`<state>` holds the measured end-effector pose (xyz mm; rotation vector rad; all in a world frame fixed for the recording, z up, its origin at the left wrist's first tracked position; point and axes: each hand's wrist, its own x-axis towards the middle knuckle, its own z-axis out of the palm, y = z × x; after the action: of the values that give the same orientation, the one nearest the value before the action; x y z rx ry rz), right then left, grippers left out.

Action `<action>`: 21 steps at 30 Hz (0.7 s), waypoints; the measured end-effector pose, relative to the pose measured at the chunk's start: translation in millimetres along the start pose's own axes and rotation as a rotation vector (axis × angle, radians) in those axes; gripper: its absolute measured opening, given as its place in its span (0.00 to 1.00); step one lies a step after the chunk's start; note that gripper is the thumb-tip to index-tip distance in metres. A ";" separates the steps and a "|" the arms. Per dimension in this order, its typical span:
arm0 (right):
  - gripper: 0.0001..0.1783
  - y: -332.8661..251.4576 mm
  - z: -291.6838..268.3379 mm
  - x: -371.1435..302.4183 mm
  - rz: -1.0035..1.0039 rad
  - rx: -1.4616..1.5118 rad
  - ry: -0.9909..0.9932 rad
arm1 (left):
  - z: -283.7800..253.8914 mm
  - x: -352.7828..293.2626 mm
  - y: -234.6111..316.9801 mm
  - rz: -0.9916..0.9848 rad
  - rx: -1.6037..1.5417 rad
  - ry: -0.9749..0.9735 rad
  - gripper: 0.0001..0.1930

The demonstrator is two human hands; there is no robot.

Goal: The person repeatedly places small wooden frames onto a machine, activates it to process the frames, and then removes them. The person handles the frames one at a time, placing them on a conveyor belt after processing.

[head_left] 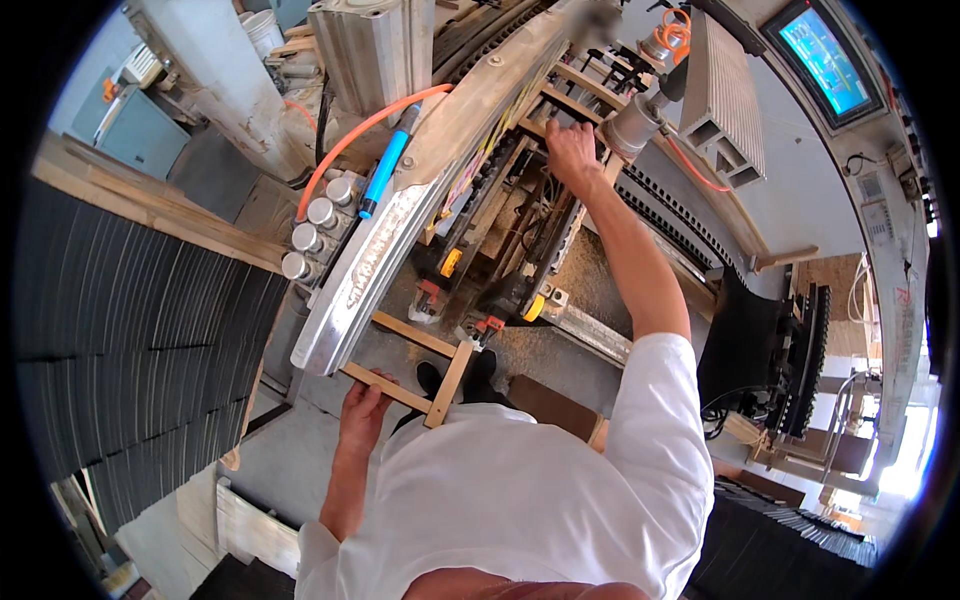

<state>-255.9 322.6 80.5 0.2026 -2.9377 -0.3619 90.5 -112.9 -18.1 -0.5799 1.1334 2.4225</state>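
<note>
At the lower middle, my left hand [361,412] grips one rail of a light wooden frame [455,382]. The frame's end piece lies close to my shirt, and its two rails run up to the left, partly hidden under the machine's metal beam [370,270]. My right arm reaches far forward into the machine. There my right hand [574,158] has its fingers bent over a second wooden frame [572,102], beside a round metal spindle head [633,128]. The fingertips are partly hidden by the hand itself.
Stacks of thin black sheets [130,340] stand on the left. A blue marker pen [388,165] lies along the beam near an orange air hose [370,118] and several round metal knobs [322,212]. A lit screen [824,62] hangs at the upper right. Sawdust covers the machine bed.
</note>
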 end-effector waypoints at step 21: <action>0.22 30.1 21.6 84.3 0.212 0.191 -0.216 | -33.6 27.6 -8.9 -0.057 -0.009 0.161 0.17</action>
<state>-345.7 343.3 80.6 -0.1323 -3.1659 -0.0765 78.8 -129.2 -57.7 -0.8116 1.1526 2.3683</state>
